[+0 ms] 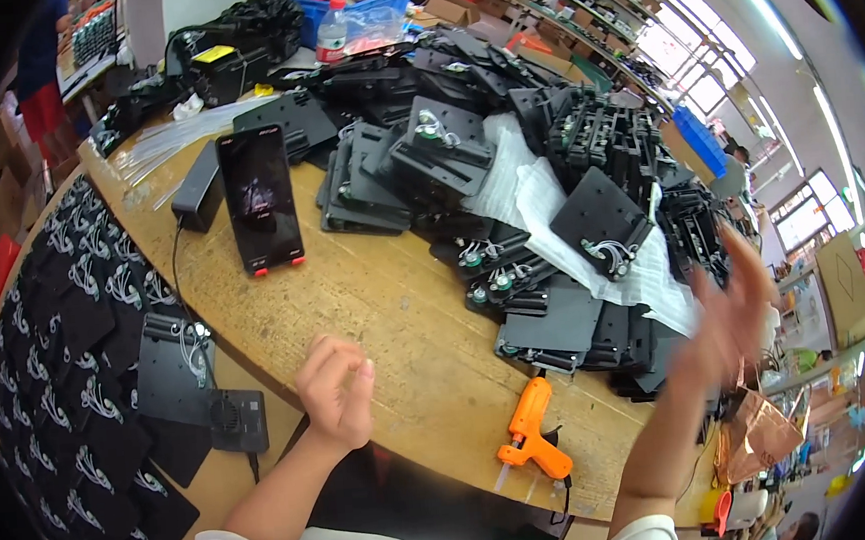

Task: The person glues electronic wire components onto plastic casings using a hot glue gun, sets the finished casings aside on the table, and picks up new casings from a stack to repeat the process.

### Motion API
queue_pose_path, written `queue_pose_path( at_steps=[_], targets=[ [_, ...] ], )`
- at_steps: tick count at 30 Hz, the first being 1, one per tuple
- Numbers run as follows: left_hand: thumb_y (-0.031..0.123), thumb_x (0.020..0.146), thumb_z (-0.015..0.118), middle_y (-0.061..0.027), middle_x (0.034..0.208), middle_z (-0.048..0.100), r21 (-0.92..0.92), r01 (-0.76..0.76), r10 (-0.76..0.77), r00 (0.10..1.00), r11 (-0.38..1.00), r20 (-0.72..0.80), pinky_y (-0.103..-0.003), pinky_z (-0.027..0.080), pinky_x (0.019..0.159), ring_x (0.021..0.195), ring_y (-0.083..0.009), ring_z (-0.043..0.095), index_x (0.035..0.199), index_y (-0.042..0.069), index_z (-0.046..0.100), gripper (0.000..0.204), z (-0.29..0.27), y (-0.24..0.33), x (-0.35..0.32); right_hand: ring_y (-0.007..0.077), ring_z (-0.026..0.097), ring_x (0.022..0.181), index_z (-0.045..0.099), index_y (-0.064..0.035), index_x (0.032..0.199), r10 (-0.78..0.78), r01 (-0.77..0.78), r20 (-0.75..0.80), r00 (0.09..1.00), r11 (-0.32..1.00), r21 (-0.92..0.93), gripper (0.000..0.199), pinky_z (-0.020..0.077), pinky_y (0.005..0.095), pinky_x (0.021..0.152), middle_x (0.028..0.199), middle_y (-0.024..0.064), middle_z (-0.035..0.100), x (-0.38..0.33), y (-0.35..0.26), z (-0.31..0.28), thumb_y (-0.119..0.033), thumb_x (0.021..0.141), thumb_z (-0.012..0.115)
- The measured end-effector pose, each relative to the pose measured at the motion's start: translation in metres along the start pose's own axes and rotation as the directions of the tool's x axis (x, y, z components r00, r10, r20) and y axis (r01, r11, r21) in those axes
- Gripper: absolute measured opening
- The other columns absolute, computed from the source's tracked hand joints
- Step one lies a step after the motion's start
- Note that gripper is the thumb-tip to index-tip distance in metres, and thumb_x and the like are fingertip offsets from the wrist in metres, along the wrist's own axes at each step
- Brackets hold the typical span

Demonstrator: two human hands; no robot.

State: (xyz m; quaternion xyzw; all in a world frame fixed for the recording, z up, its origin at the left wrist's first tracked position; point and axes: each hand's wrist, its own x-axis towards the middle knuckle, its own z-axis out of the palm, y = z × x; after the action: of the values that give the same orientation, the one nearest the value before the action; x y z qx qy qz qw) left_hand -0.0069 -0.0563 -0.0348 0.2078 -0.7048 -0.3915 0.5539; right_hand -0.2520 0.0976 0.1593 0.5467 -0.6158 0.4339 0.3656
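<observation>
At a wooden workbench [375, 304], a worker's left hand [338, 389] hovers over the near edge with fingers curled loosely inward, holding nothing, while the right hand [731, 304], blurred, is raised with fingers spread wide beside a heap of black plates [505, 155] on the far right. An orange glue gun [532, 432] lies near, between the hands; a phone [260, 198] stands propped far left
</observation>
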Motion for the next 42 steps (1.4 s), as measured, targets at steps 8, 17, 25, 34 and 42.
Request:
queue_pose_path(
  at_steps=[8,17,25,34,42],
  targets=[
    [0.006,0.077,0.063,-0.0129,0.071,0.057,0.008,-0.032,0.032,0.999,0.999,-0.007,-0.037,0.042,0.063,0.068,-0.029,0.054,0.067,0.001,0.055,0.013,0.005,0.007,0.005,0.0386,0.053,0.113,0.05,0.0006,0.128,0.55,-0.2,0.252,0.796,0.633,-0.748,0.082,0.0466,0.0475,0.092,0.12,0.0211,0.056,-0.006,0.102,0.055,-0.042,0.068,0.084],
    [0.003,0.077,0.063,-0.0126,0.07,0.054,0.027,-0.052,0.052,0.999,0.998,-0.004,-0.035,0.04,0.062,0.067,-0.027,0.052,0.065,0.001,0.048,0.018,0.004,0.003,0.003,0.0378,0.063,0.091,0.052,0.0004,0.104,0.666,-0.324,0.403,0.627,0.694,-0.643,0.067,0.0503,0.0428,0.081,0.095,0.0222,0.064,0.003,0.116,0.045,-0.042,0.065,0.086],
    [0.004,0.075,0.066,-0.0116,0.069,0.056,0.047,-0.048,0.048,0.999,0.998,0.002,-0.037,0.042,0.061,0.067,-0.0285,0.053,0.065,0.002,0.053,0.017,0.003,0.004,0.002,0.0208,0.058,0.065,0.053,-0.0044,0.08,0.63,-0.607,0.116,0.768,0.773,-0.184,0.031,0.0478,0.0352,0.063,0.069,0.0057,0.058,0.042,0.097,0.085,-0.023,0.075,0.077],
    [0.003,0.076,0.066,-0.0116,0.07,0.055,0.055,-0.019,0.019,1.0,0.998,0.009,-0.037,0.042,0.063,0.068,-0.0289,0.053,0.065,0.002,0.05,0.02,0.009,0.005,-0.002,0.0268,0.069,0.075,0.058,0.0048,0.101,0.857,-0.943,0.396,0.33,0.281,0.178,0.032,0.0584,0.0361,0.055,0.099,0.0196,0.065,0.032,0.077,0.244,-0.017,0.08,0.067],
    [-0.002,0.076,0.063,-0.0118,0.069,0.054,0.051,-0.018,0.018,1.0,0.999,-0.005,-0.033,0.04,0.061,0.066,-0.0251,0.051,0.066,0.0,0.048,0.018,0.008,0.006,0.002,0.0471,0.034,0.131,0.053,-0.0248,0.131,0.194,-0.09,0.065,0.979,0.692,-0.717,0.077,0.0357,0.0625,0.098,0.144,0.0247,0.035,0.032,0.078,0.135,-0.047,0.063,0.083]
  ],
)
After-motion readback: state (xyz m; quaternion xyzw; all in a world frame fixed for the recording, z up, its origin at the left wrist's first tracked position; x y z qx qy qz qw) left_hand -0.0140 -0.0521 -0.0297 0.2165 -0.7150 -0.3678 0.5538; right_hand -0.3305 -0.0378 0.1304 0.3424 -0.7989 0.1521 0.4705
